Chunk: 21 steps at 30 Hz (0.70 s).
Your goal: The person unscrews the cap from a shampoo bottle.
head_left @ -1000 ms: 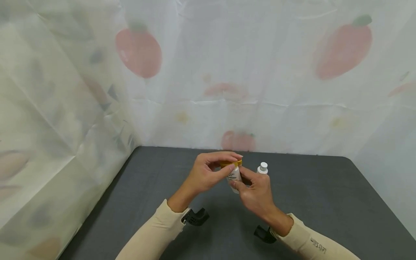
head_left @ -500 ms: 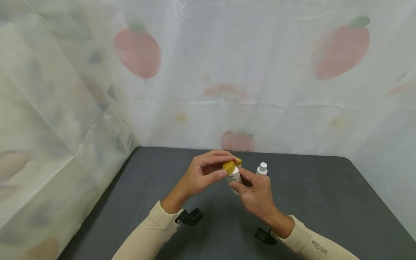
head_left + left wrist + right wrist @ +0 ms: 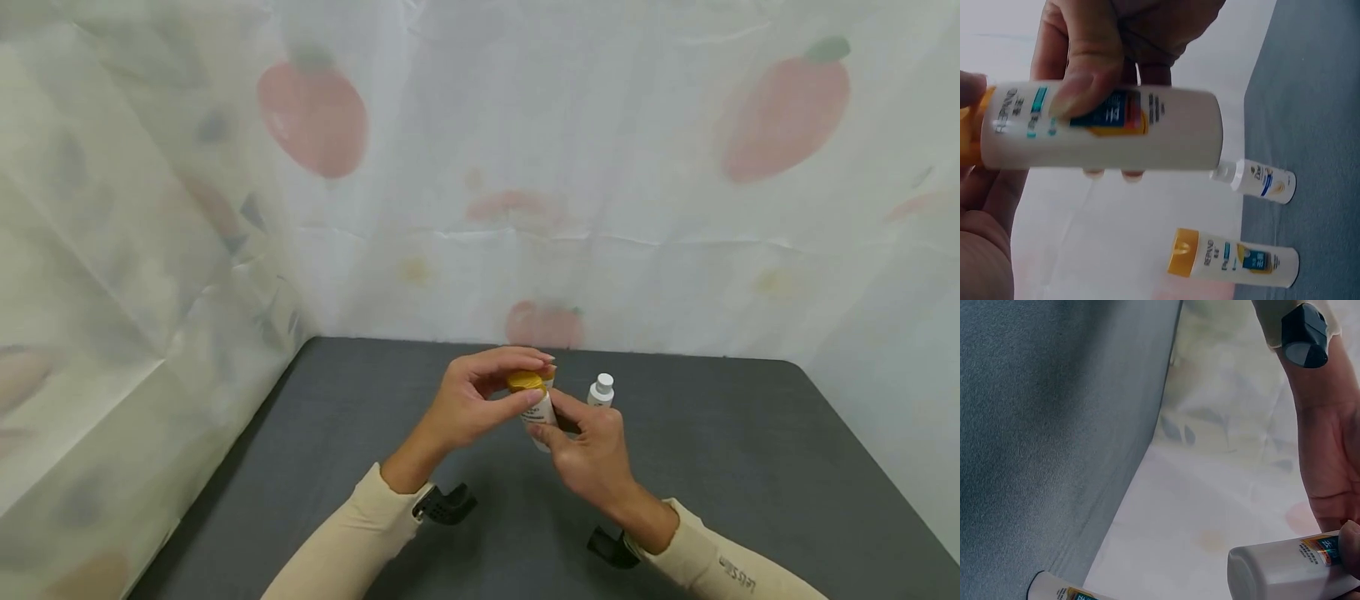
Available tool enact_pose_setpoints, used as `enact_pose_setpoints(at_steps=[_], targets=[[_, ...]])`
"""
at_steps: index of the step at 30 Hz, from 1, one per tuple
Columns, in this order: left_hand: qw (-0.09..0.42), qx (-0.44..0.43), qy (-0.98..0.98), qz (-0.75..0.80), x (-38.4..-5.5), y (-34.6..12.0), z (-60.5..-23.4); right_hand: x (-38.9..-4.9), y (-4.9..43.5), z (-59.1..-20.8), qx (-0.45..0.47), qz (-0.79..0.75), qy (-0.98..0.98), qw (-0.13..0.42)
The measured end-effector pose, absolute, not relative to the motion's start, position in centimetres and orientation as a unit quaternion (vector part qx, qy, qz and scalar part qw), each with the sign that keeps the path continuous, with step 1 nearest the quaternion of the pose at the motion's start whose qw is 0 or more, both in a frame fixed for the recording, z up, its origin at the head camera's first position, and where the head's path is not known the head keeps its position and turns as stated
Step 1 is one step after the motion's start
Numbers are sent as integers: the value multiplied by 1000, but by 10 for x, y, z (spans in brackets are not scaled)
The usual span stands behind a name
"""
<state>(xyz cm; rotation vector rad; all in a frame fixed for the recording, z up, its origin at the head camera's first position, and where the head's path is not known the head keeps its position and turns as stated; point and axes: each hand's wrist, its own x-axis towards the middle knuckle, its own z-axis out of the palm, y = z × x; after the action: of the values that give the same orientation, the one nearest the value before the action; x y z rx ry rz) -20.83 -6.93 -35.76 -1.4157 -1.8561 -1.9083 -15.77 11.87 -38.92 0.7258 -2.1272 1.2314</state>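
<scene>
A white shampoo bottle (image 3: 538, 412) with a yellow cap (image 3: 527, 381) is held above the table. My right hand (image 3: 592, 446) grips its body, the thumb lying across the label in the left wrist view. At the top, my left hand (image 3: 480, 396) has its thumb on the near side of the cap and its fingers curled over the far side. In the left wrist view the bottle (image 3: 1166, 137) shows a blue and orange label, and the cap (image 3: 972, 134) is partly cut off by the frame edge.
Behind the hands stands a second yellow-capped bottle (image 3: 1222, 262) of the same design. A white pump-less bottle (image 3: 602, 390) with a white cap stands to its right. Both are on the dark grey table (image 3: 712, 450), with a patterned curtain (image 3: 420, 167) at its back edge.
My left hand loosened from the cap and slid slightly left half a second ago; now its thumb and fingers are back around it. My right hand keeps its grip on the bottle.
</scene>
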Motion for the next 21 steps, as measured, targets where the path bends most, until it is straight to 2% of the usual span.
enact_pose_setpoints(at_steps=[10,21], targets=[[65,-468,-608,-638,-204,-67,-357,-157,117,-391,271,472,-792,278],[3,-506,-579,-639,-206,-77,-354,-155,119,-389,261,477,-795,269]])
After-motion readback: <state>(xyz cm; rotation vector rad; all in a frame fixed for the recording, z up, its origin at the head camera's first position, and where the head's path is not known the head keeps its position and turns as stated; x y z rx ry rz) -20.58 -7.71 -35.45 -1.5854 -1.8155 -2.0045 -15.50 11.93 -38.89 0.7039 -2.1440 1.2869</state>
